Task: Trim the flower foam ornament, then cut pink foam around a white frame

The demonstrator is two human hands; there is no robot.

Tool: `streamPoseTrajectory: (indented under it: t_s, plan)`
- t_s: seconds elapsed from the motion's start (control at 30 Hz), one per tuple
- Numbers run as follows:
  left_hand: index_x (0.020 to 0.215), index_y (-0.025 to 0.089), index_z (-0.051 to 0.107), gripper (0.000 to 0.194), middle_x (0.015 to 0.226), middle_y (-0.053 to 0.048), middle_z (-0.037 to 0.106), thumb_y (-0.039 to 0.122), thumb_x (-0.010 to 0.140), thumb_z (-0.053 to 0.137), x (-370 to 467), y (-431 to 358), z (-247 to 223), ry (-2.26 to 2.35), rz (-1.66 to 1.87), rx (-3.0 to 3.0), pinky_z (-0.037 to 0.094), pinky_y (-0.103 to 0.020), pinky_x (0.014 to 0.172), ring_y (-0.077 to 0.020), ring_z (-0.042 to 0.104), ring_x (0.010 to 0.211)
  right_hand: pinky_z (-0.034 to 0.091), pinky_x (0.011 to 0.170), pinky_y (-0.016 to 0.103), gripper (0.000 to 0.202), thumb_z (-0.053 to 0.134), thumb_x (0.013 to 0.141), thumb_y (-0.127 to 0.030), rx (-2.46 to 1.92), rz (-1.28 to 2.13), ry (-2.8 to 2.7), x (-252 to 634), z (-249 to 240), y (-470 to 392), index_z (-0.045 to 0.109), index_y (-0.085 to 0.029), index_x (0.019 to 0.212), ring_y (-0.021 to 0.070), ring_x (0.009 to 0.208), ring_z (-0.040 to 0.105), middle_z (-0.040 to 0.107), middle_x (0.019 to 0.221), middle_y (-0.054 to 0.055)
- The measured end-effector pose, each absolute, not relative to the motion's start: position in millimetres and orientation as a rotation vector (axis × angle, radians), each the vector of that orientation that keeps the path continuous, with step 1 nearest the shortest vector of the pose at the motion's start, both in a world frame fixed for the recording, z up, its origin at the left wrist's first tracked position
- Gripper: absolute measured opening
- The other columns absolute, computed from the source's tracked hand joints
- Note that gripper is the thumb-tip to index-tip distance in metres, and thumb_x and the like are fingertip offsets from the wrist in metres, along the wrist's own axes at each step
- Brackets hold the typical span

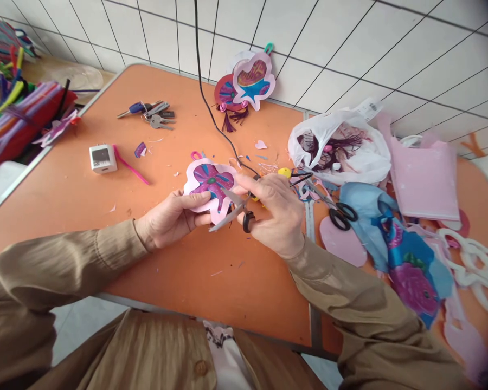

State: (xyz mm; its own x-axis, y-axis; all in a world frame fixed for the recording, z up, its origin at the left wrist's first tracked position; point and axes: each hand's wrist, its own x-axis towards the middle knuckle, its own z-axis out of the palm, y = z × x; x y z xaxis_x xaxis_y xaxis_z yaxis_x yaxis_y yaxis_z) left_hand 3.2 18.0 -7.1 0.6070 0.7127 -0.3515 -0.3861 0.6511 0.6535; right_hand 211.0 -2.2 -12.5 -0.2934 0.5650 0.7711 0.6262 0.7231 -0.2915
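My left hand (174, 215) is closed on a pink-edged butterfly cutout (209, 181), thumb on top and fingers beneath. Purple wings with blue streaks and a green centre show on it, and a small pink loop (196, 155) sticks out at its top. In my right hand (278, 211) is a pair of scissors (231, 212) with black handles. Their blades are apart and lie at the right edge of the cutout. Part of the handles is hidden behind my fingers. A yellow object (284, 172) shows just beyond my right hand.
A black cable (215, 116) hangs across the orange table (179, 287). Keys (156, 114) and a white charger (102, 158) lie left. Finished-looking ornaments (254, 81) lean on the tiled wall. Right are a plastic bag (361, 162), second scissors (341, 215) and fabric scraps (410, 271).
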Motion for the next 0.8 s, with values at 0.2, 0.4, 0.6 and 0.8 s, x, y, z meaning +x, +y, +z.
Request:
streamPoseTrajectory:
  t_s: [0.2,0.4,0.6,0.8]
  plan:
    - [0.086,0.012,0.078,0.015,0.076,-0.008,0.077,0.024,0.079,0.081,2,16,-3,0.694,0.585,0.594,0.058,-0.02,0.065,-0.0162,0.072,0.07,0.051,0.077,0.04,0.049,0.063,0.079,-0.007,-0.91,-0.05,-1.938,210,-13,-3,0.064,-0.032,0.121,0.0196,0.071,0.066,0.072,0.08,-0.003]
    - [0.063,0.014,0.071,0.074,0.058,-0.012,0.07,0.082,0.083,0.049,-3,25,-4,0.884,0.514,0.786,0.044,-0.026,0.039,-0.0174,0.061,0.041,0.052,0.077,0.042,0.054,0.061,0.08,-0.008,-1.007,0.093,-1.843,213,-12,-4,0.064,-0.037,0.126,0.0219,0.075,0.064,0.07,0.083,-0.002]
    - [0.057,0.016,0.068,0.059,0.04,-0.008,0.061,0.069,0.082,0.065,-15,33,15,1.29,0.514,1.379,0.038,-0.023,0.039,-0.015,0.053,0.035,0.054,0.079,0.047,0.054,0.061,0.082,-0.008,-1.022,0.059,-1.883,219,-9,-2,0.064,-0.038,0.127,0.0252,0.075,0.065,0.07,0.082,0.0]
    - [0.06,0.017,0.071,0.031,0.077,-0.008,0.076,0.039,0.079,0.079,-19,33,29,1.316,0.849,1.734,0.038,-0.023,0.052,-0.0115,0.052,0.055,0.055,0.079,0.047,0.06,0.063,0.083,-0.01,-0.984,0.03,-1.911,224,-7,2,0.059,-0.042,0.134,0.0254,0.076,0.066,0.07,0.085,0.0]
